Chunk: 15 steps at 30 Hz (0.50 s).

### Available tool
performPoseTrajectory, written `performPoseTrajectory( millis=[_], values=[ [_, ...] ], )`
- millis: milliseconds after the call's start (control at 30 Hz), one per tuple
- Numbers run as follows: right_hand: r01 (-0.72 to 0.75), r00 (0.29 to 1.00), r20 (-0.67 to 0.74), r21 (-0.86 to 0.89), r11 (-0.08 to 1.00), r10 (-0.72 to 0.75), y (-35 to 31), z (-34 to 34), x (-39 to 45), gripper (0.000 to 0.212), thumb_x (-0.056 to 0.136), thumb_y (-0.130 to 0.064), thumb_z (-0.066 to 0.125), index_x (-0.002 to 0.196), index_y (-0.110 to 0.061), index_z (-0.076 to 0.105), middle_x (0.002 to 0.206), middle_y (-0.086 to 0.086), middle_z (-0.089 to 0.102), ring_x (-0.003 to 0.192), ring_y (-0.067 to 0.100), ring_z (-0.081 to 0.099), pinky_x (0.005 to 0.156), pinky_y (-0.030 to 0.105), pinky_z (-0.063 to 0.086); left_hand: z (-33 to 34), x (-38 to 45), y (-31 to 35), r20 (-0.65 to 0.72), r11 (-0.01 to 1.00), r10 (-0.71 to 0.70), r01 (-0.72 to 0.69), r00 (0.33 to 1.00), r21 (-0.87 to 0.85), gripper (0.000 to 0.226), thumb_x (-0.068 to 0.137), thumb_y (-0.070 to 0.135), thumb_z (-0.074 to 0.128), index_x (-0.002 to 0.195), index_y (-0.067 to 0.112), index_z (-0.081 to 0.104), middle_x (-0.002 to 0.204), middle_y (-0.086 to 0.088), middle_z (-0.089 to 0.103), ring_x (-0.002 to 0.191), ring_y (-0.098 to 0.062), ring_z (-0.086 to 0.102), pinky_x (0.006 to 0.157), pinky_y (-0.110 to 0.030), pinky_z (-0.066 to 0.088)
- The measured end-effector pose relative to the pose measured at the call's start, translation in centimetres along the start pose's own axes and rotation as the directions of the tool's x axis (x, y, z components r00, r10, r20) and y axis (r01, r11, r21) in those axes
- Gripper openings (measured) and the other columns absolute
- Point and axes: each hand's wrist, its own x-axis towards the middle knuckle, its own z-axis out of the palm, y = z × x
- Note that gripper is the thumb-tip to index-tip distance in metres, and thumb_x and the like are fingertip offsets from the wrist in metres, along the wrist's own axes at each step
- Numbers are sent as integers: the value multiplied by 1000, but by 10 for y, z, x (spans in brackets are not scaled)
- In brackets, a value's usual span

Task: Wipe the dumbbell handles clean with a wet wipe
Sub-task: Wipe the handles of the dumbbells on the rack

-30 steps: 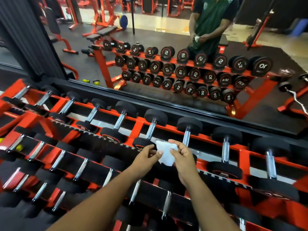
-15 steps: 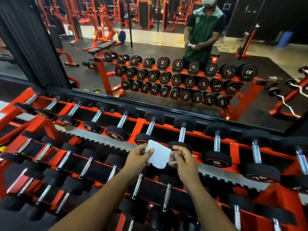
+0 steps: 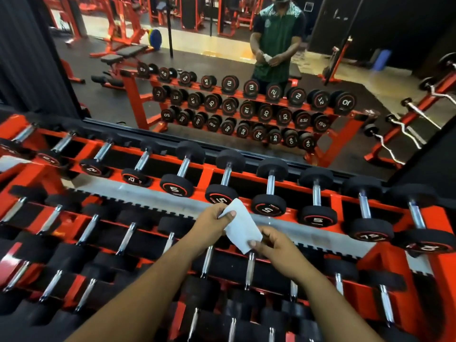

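Observation:
A white wet wipe (image 3: pixel 241 227) is stretched flat between both hands above the red dumbbell rack (image 3: pixel 207 172). My left hand (image 3: pixel 212 225) pinches its upper left corner. My right hand (image 3: pixel 276 248) pinches its lower right corner. Black dumbbells with chrome handles lie in rows on the rack; the nearest top-row ones are marked 5, such as the dumbbell (image 3: pixel 225 180) just beyond the wipe and its neighbour (image 3: pixel 270 187). The wipe touches no handle.
A wall mirror (image 3: pixel 246 70) right behind the rack reflects the rack, a person in a green shirt and gym benches. Lower rows of dumbbells (image 3: pixel 128 240) fill the rack beneath my arms. Curl bars (image 3: pixel 407 129) on a red stand show at the right.
The crumpled wipe has been unfolded and pulled flat between my hands. My hands have moved apart, and the camera has tilted up, showing more of the mirror.

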Motion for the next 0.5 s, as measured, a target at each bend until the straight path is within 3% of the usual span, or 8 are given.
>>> performPoseTrajectory(
  millis=[100, 167, 233, 267, 333, 400, 433, 500],
  values=[
    [-36, 997, -65, 115, 993, 44, -10, -1, -3, 27, 99, -37, 62, 126, -35, 61, 115, -13, 73, 103, 5, 69, 80, 21, 53, 1, -2, 5, 98, 995, 2, -11, 995, 95, 36, 95, 42, 62, 97, 6, 66, 89, -11, 69, 81, -16, 63, 73, -37, 52],
    [-42, 993, -100, 134, 990, 56, -15, -4, -2, 24, 100, -32, 61, 124, -31, 63, 108, -9, 75, 98, 7, 71, 74, 21, 54, 9, -2, 11, 123, 992, 5, -20, 992, 123, 24, 98, 36, 63, 99, 12, 66, 92, -9, 69, 85, -14, 64, 77, -36, 52],
    [-28, 986, -155, 170, 985, 54, -14, -7, 0, 22, 99, -23, 63, 121, -24, 65, 103, -3, 77, 95, 13, 74, 76, 28, 57, 18, -1, 18, 52, 979, 30, -40, 998, 200, 16, 98, 30, 66, 111, 20, 62, 100, 2, 67, 95, -15, 64, 82, -33, 52],
    [-28, 977, -202, 203, 979, 70, -13, -8, 0, 22, 98, -21, 65, 120, -24, 64, 101, 0, 77, 94, 16, 74, 78, 34, 59, 23, -2, 20, -11, 964, 51, -47, 999, 262, 28, 97, 31, 67, 122, 23, 57, 109, 5, 63, 101, -16, 62, 84, -31, 51],
    [-16, 955, -285, 232, 973, 83, -7, -16, -1, 21, 95, -21, 68, 114, -25, 60, 99, 2, 76, 89, 15, 74, 75, 36, 60, 35, -9, 21, -112, 885, 189, -120, 976, 450, 52, 94, 38, 69, 139, 28, 45, 128, 8, 51, 115, -12, 53, 91, -27, 46],
    [22, 945, -322, 220, 975, 52, 1, -27, -5, 20, 95, -21, 69, 109, -20, 55, 88, -1, 71, 76, 5, 69, 61, 25, 54, 53, -16, 19, -47, 692, 400, -268, 915, 671, 56, 93, 52, 64, 142, 34, 44, 141, 12, 44, 127, -7, 42, 100, -30, 37],
    [49, 945, -327, 209, 977, 23, 5, -33, -8, 19, 95, -20, 68, 107, -17, 54, 78, -7, 66, 66, -1, 64, 57, 20, 49, 62, -17, 16, 14, 625, 435, -313, 900, 716, 56, 92, 59, 58, 141, 36, 48, 142, 14, 45, 130, -6, 40, 103, -32, 34],
    [94, 953, -302, 178, 980, -36, 14, -50, -14, 17, 96, -18, 67, 104, -14, 52, 63, -16, 56, 57, -4, 53, 57, 20, 44, 84, -15, 13, 56, 644, 371, -301, 927, 703, 57, 90, 69, 49, 135, 36, 58, 138, 19, 54, 131, -3, 44, 108, -35, 35]
  ],
)
